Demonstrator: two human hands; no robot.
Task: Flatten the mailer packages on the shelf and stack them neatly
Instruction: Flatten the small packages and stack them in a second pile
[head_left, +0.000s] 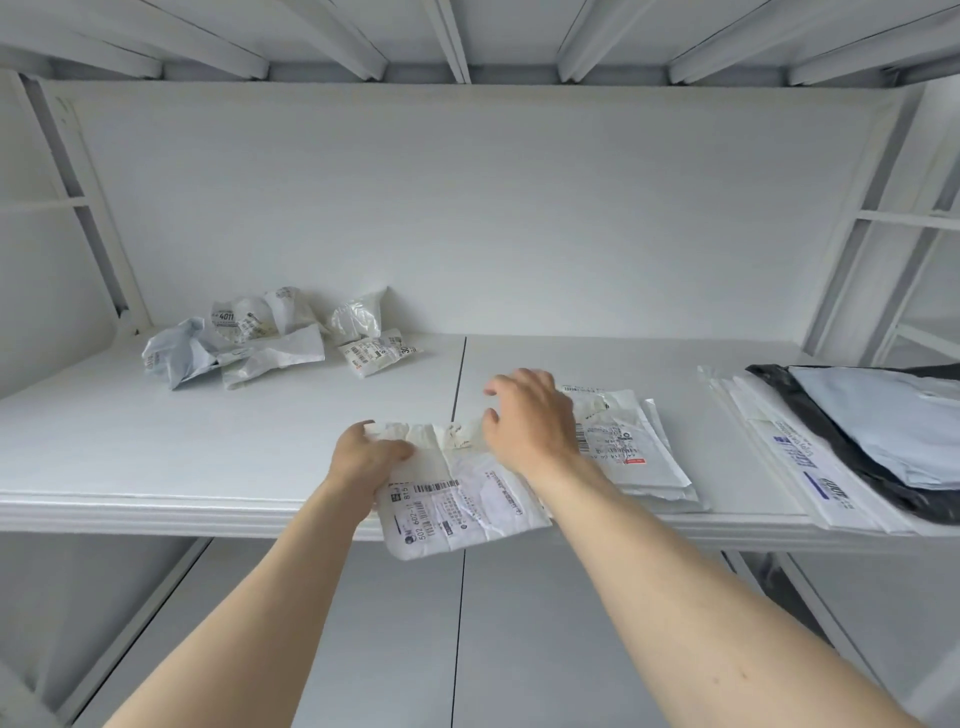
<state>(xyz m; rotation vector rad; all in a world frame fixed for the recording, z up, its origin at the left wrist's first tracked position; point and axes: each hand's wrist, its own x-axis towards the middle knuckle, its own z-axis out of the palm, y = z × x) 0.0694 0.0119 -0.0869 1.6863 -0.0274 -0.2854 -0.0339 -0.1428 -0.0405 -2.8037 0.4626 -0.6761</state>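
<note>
A person's left hand pinches the left edge of a creased white mailer overhanging the front lip of the white shelf. The right hand, fingers loosely spread, rests over its far edge, beside a flattened stack; crumpled mailers lie at the back left.

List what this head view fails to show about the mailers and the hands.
- Small stack: its left part hidden by the right hand.
- Big stack: cut off by the right edge.
- Front mailer: label print too small to read.
- Left hand: fingertips hidden behind it.
</note>
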